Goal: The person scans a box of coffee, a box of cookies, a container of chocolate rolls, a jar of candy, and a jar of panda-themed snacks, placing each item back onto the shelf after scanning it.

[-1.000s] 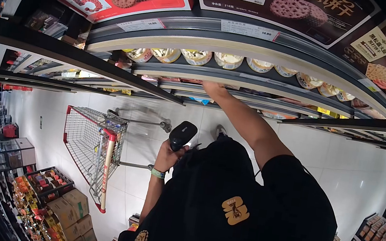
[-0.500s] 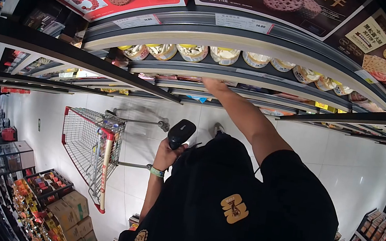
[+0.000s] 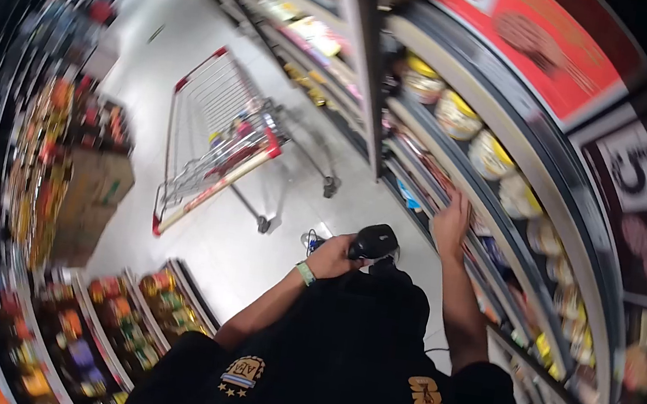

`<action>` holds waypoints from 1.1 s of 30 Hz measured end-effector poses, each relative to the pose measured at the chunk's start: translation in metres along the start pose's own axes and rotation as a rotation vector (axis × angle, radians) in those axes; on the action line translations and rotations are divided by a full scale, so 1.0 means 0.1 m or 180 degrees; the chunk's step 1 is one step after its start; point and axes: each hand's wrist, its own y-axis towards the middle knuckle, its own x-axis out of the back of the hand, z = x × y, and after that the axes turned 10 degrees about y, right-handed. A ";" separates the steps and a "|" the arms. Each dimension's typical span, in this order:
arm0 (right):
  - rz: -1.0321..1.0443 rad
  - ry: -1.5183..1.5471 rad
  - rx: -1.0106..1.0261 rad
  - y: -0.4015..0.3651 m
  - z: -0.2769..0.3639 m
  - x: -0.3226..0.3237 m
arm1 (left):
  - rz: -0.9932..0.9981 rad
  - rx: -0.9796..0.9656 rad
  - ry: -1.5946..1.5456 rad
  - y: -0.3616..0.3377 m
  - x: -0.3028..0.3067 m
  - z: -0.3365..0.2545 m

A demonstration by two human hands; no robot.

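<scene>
My left hand (image 3: 332,257), with a band on its wrist, is closed around the handle of a black handheld barcode scanner (image 3: 374,242), held in front of my body. My right hand (image 3: 451,222) reaches to the shelf unit on the right. Its fingers are stretched out at the edge of a shelf (image 3: 490,224), below a row of jars with yellow lids (image 3: 458,115), and nothing shows in them. Packets (image 3: 425,160) lie on the shelf level beside the fingertips.
A shopping cart (image 3: 216,176) with a few goods in it stands on the pale floor ahead to the left. Cardboard boxes (image 3: 92,204) and stacked goods stand further left. Racks of packaged goods (image 3: 111,325) are at lower left. A red biscuit sign (image 3: 536,42) hangs over the jars.
My view has swung left, so the shelves now run down the right side and the cart sits nearer the middle. My right hand shows more fully at the shelf edge; the scanner stays in my left.
</scene>
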 end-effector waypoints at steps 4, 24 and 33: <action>0.0597 0.0150 0.0027 -0.77 -0.01 -0.30 | -0.0301 0.0618 -0.0101 -0.21 0.12 0.00; 0.3135 0.0504 -0.2370 -0.93 -0.50 -1.70 | -0.4337 0.2266 0.2618 -2.06 2.63 1.60; 0.2921 0.0954 -0.1380 -1.03 0.02 -2.22 | -0.3934 0.2332 0.2275 -2.03 2.88 2.64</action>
